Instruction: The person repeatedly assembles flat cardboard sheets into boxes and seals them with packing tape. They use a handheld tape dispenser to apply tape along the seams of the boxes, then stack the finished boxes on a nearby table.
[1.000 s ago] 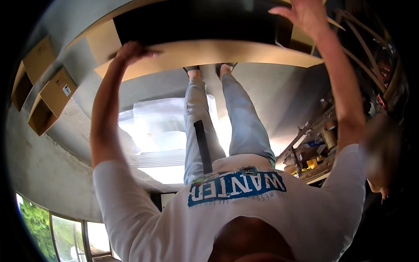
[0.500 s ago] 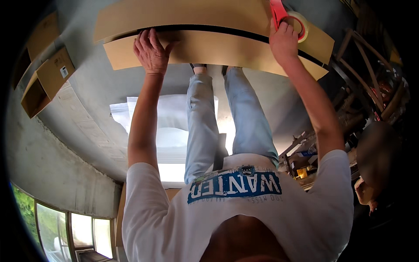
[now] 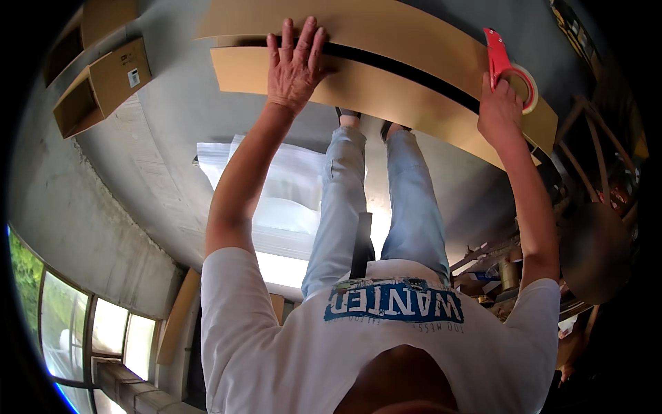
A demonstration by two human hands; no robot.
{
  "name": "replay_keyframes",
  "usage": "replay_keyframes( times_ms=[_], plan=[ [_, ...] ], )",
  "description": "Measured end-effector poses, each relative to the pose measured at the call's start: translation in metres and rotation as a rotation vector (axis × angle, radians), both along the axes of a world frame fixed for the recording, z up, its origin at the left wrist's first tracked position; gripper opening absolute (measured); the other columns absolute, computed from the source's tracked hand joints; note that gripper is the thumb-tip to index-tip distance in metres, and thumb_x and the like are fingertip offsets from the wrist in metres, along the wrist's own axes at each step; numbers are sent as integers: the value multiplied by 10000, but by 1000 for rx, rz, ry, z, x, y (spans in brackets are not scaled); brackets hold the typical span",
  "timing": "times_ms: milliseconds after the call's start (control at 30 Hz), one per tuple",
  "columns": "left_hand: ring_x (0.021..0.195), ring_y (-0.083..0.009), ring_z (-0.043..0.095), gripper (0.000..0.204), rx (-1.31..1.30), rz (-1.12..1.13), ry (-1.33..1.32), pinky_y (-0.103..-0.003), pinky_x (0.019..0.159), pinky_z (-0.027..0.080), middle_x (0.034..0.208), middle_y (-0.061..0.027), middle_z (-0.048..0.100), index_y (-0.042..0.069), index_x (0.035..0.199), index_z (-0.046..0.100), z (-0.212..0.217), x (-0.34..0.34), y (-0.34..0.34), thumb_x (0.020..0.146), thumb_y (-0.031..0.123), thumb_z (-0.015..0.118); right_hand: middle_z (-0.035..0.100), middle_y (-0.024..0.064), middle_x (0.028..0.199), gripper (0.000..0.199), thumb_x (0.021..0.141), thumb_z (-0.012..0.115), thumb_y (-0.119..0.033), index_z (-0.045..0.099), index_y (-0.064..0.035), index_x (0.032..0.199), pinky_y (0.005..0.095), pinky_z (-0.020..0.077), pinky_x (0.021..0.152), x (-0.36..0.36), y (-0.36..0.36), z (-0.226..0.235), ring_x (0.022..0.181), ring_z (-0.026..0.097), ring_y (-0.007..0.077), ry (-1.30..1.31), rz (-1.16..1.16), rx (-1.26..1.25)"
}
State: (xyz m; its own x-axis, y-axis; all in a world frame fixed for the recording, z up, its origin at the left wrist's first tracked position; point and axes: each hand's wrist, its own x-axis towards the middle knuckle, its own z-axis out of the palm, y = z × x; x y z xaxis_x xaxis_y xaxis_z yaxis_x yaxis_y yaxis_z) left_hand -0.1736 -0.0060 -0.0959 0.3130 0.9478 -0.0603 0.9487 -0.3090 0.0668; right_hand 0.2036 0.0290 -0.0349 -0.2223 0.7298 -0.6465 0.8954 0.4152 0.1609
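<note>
A long brown cardboard box (image 3: pixel 386 83) lies crosswise in front of me, with a dark gap running between its two long top flaps. My left hand (image 3: pixel 295 69) rests on the box's left part, fingers spread across the gap and the fingertips reaching the far flap. Toward the right end, my right hand (image 3: pixel 501 110) is closed around a red tape dispenser (image 3: pixel 498 56). The dispenser carries a roll of pale tape (image 3: pixel 528 90) and is held over the flaps. Whether any tape touches the cardboard, I cannot tell.
Another cardboard box (image 3: pixel 103 86) with an open end stands at the far left. White plastic sheeting (image 3: pixel 276 207) lies on the floor by my legs. Metal frames (image 3: pixel 603 152) and clutter occupy the right side. Windows (image 3: pixel 65 317) line the lower left wall.
The view has shifted, so the box appears farther right and more slanted. My left hand has gone from curling over the near flap to spreading across the gap. My right hand keeps the dispenser.
</note>
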Motion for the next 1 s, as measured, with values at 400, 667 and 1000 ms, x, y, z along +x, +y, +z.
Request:
replay_keyframes(
  times_ms=[400, 667, 1000],
  plan=[
    [1419, -332, 256, 702, -105, -83, -154, -590, 1104, 212, 1553, -40, 282, 186, 1474, 326, -21, 28, 9, 885, 479, 571, 504, 187, 1017, 722, 786, 754, -261, 425, -41, 1391, 428, 450, 771, 20, -87, -59, 893, 538, 336, 321, -128, 236],
    [1446, -359, 179, 647, -103, -116, -194, -629, 1113, 135, 1577, -21, 232, 220, 1496, 301, -78, 30, -11, 935, 501, 460, 639, 130, 1150, 522, 832, 701, -175, 528, -41, 1306, 318, 501, 854, -39, -65, 16, 1013, 625, 203, 1037, -786, 160],
    [1460, -339, 131, 653, -122, -94, -202, -607, 1138, 96, 1593, 19, 177, 254, 1512, 261, -88, 31, 16, 941, 513, 443, 674, 187, 972, 589, 793, 682, -240, 503, -63, 1325, 424, 531, 699, -135, 28, 1, 830, 673, 291, 1121, -1395, 243]
  ],
)
